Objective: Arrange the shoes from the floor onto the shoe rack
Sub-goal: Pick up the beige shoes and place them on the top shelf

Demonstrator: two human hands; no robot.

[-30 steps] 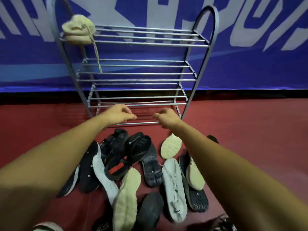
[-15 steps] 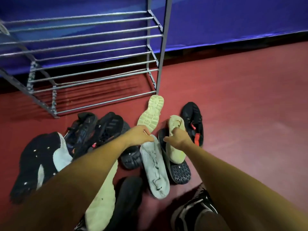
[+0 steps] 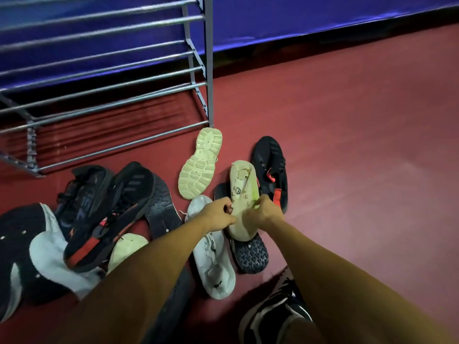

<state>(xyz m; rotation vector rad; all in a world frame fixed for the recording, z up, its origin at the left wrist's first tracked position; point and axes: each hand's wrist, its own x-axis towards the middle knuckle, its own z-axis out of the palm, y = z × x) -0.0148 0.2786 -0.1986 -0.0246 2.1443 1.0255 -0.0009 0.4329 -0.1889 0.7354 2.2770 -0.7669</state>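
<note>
Held shoe: a cream shoe (image 3: 242, 187), sole up, toe pointing far, sits in the middle of the pile on the floor (image 3: 347, 157). It lies over a black treaded sole (image 3: 250, 254); whether it rests on that or is just lifted is hard to tell.
Left hand: the left hand (image 3: 217, 217) has its fingers curled, pinching the cream shoe's left edge towards the near end.
Right hand: the right hand (image 3: 265, 214) has its fingers curled round the shoe's right edge, opposite the left hand.
Shoe rack: a grey metal shoe rack (image 3: 209, 70) stands far left. The bars in view hold no shoes.
Nearby shoes: a second cream shoe (image 3: 200, 165) lies sole up just in front of the rack's right leg. A white sneaker (image 3: 211, 256) lies left of the held shoe, under the left wrist. A black shoe with red tabs (image 3: 270, 167) lies right of it.
Left pile: black trainers with red trim (image 3: 109, 212) are stacked beside a black and white shoe (image 3: 29, 249).
Background: a blue wall (image 3: 323, 13) runs behind the red floor.
</note>
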